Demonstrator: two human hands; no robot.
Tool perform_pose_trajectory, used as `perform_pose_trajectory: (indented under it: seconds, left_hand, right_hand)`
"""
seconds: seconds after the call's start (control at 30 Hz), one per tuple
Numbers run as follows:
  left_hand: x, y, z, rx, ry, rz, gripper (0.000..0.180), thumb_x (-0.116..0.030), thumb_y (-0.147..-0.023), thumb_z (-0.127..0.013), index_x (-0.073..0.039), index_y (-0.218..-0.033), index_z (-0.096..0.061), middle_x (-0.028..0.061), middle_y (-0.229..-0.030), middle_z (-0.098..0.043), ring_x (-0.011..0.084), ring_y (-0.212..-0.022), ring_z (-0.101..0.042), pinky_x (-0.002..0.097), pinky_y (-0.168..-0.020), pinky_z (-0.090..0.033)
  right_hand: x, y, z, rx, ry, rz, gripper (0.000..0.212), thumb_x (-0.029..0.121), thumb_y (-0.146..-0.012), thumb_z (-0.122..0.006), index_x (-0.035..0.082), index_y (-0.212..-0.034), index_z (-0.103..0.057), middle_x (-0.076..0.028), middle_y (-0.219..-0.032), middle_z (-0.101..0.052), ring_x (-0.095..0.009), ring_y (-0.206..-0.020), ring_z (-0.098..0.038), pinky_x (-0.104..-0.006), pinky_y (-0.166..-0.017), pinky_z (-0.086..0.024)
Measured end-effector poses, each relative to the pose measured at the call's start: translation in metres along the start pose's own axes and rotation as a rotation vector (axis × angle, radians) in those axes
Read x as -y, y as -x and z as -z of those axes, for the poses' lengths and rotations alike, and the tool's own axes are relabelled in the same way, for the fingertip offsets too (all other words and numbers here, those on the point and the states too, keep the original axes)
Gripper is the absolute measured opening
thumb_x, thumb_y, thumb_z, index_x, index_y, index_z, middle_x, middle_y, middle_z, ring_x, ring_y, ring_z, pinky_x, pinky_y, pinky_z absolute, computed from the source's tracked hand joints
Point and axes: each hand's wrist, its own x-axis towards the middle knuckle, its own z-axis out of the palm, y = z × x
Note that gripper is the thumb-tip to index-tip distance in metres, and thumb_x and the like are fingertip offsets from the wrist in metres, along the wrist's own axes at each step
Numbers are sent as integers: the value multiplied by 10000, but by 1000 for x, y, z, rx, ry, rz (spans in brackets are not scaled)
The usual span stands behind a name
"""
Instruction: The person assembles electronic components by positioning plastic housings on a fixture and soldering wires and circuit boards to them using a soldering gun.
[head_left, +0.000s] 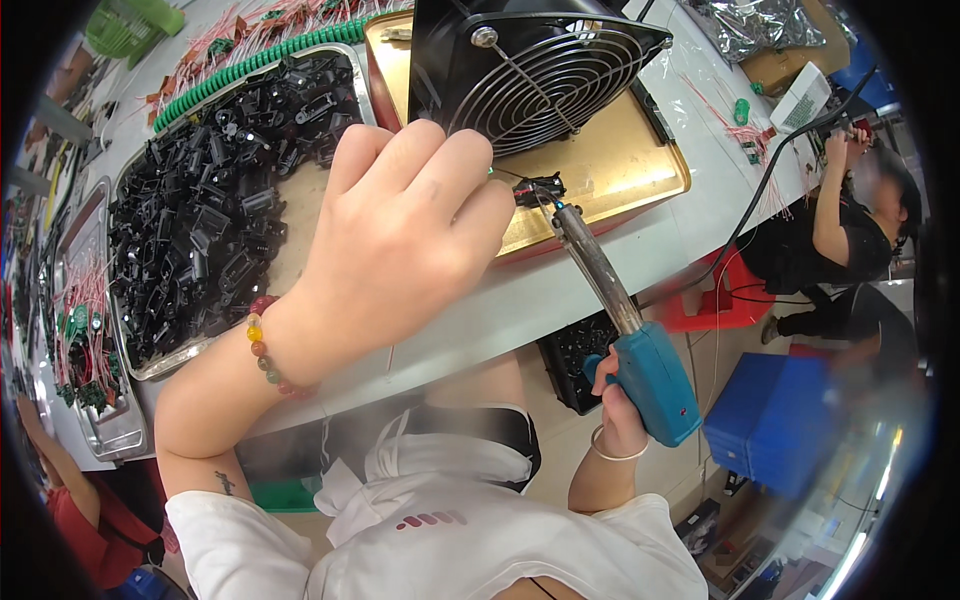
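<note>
My left hand (405, 215) is closed, its knuckles up, over the near edge of a gold-coloured metal tray (635, 165). Whatever its fingertips pinch is hidden behind the hand. Just right of those fingers is a small black plastic part (548, 186), with a thin wire running near it. My right hand (622, 420) is wrapped round the grip of a blue soldering gun (655, 385). The gun's metal barrel points up and left, and its tip meets or nearly meets the black part; I cannot tell which.
A black fan with a wire guard (560, 90) stands on the gold tray. At left, a metal tray (190, 350) holds a heap of black plastic parts. Wired green boards (85, 330) lie beyond it. A black cable (765, 180) crosses the table's right side. Co-workers sit at both sides.
</note>
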Motion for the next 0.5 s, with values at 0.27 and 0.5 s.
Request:
perform_pose_trajectory:
  seconds: [0.27,0.5]
  left_hand:
    - [0,1,2,29,30,28,174,-72,-614,-725,-102,-756,-630,-5,-712,-425,152,-629,-444,303,-623,-310]
    - [0,0,1,40,36,32,172,-90,-624,-728,-101,-769,-634,-5,-725,-423,150,-636,-444,304,-625,-311]
  right_hand:
    - [1,1,1,24,-90,-28,235,234,-749,-696,14,-718,-619,-42,-614,-516,-188,-531,-462,-288,-473,-334]
    - [-14,12,-2,-138,-41,-9,128,89,-703,-714,-12,-733,-640,-52,-644,-557,-184,-544,-525,-260,-479,-402]
